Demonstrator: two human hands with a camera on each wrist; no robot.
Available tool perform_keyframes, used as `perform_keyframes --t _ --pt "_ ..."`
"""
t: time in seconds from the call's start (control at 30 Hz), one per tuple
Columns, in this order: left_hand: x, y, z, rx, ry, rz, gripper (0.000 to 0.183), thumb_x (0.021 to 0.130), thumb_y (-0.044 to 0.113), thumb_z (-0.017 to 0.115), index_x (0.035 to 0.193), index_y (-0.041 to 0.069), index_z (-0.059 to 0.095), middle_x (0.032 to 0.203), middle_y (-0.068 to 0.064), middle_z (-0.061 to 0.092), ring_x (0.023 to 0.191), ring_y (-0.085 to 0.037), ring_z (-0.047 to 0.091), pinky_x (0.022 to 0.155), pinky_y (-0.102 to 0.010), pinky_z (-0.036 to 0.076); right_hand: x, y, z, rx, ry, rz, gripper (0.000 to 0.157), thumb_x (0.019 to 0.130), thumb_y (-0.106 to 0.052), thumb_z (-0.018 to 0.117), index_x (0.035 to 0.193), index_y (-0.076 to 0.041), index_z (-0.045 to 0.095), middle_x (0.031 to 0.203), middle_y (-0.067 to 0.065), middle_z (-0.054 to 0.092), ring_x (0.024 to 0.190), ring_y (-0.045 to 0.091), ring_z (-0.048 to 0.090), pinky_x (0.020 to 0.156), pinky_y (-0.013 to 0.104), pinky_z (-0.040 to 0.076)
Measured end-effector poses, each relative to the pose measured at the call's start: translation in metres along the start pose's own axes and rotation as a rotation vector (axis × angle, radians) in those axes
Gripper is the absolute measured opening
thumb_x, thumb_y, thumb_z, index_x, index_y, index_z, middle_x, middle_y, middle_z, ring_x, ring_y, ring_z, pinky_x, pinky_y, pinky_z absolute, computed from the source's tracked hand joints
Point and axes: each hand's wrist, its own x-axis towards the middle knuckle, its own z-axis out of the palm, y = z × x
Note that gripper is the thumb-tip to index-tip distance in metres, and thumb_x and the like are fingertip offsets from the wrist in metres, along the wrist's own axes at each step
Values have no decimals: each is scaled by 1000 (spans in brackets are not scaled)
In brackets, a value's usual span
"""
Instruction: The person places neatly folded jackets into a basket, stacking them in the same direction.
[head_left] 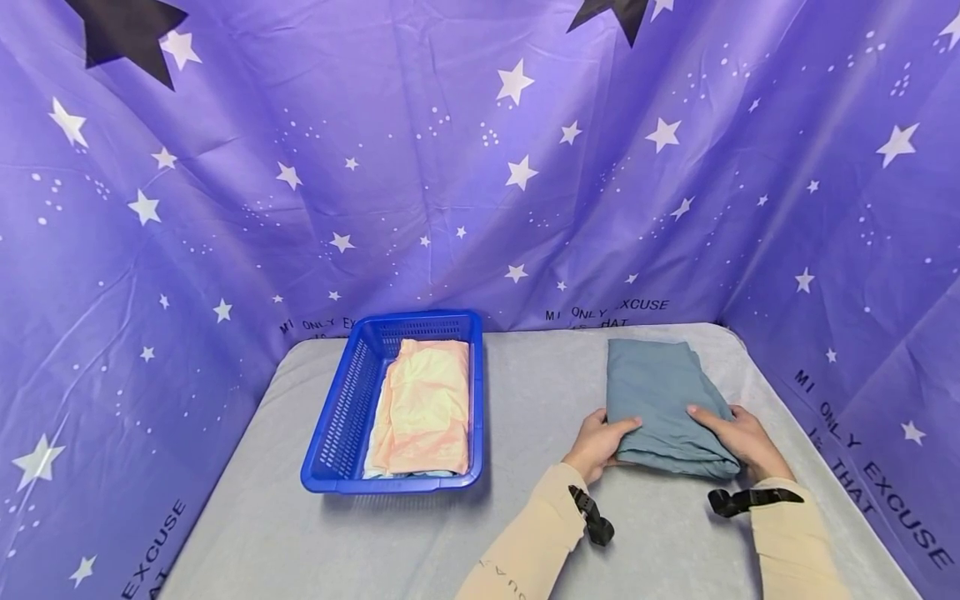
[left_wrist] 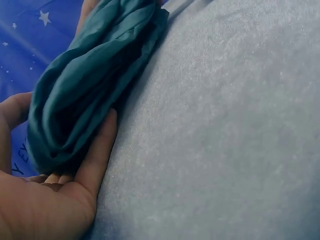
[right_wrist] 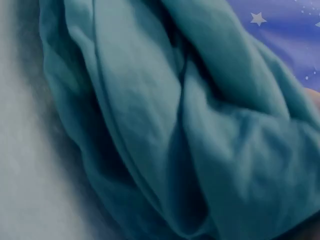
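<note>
Two hands [head_left: 597, 443] [head_left: 750, 439] with grips on opposite sides of one folded blue-green cloth [head_left: 663, 400], right of a blue basket [head_left: 390, 485].

A blue rectangular plastic basket [head_left: 390, 485] stood left on a grey cloth-covered table [head_left: 540, 400], peach-pink folded fabric [head_left: 429, 400] inside. Well to its right was a teal folded cloth [head_left: 663, 387], between the left hand [head_left: 597, 443] and right hand [head_left: 742, 435]. A purple star-printed curtain [head_left: 450, 167] hung behind.

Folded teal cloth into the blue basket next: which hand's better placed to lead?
Left, probably. The left hand grips the folded teal cloth on the side nearer the blue basket; the right hand grips the opposite side, farther from the basket. The right could support.
</note>
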Motion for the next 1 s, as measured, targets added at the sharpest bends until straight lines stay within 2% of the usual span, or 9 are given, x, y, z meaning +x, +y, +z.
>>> perform_keyframes --t 0.17,0.3,0.47,0.63,0.8,1.0 --pt "4 -1 -3 -38 -43 8 39 94 33 74 127 14 62 100 -8 70 91 -28 75 74 -48 64 0 -2 6 13 -36 3 113 97 -65 52 156 17 1 159 44 13 145 56 25 117 63 31" --pt "5 -1 -5 -62 -53 7 41 98 38 69 131 16 60 101 -9 70 94 -30 74 76 -52 63 -3 -3 13 28 -12 -26 107 97 -61 56 153 20 13 155 44 24 139 52 36 111 56 40" --pt "6 -2 -8 -75 -65 -3 42 100 39 66 134 16 59 104 -10 72 99 -31 74 82 -54 61 -8 -5 20 28 33 -35 100 99 -56 56 148 24 23 152 44 30 135 49 39 108 52 41" --pt "5 -2 -9 -65 -66 3 43 100 33 67 138 17 58 106 -9 72 101 -29 73 86 -53 60 -10 -6 26 38 53 -66 89 101 -50 55 147 22 30 151 43 34 133 50 43 107 53 42" --pt "5 -3 -10 -51 -69 10 43 99 27 68 140 22 58 107 -6 71 99 -25 71 87 -50 60 -12 -3 29 25 49 -104 82 104 -47 51 151 17 29 152 40 36 133 48 45 100 42 46" --pt "5 -4 -10 -45 -75 10 42 99 24 69 139 23 59 104 -3 71 94 -21 71 85 -46 61 -15 -2 33 42 79 -102 78 104 -44 53 151 14 32 153 38 38 134 46 45 100 39 44"
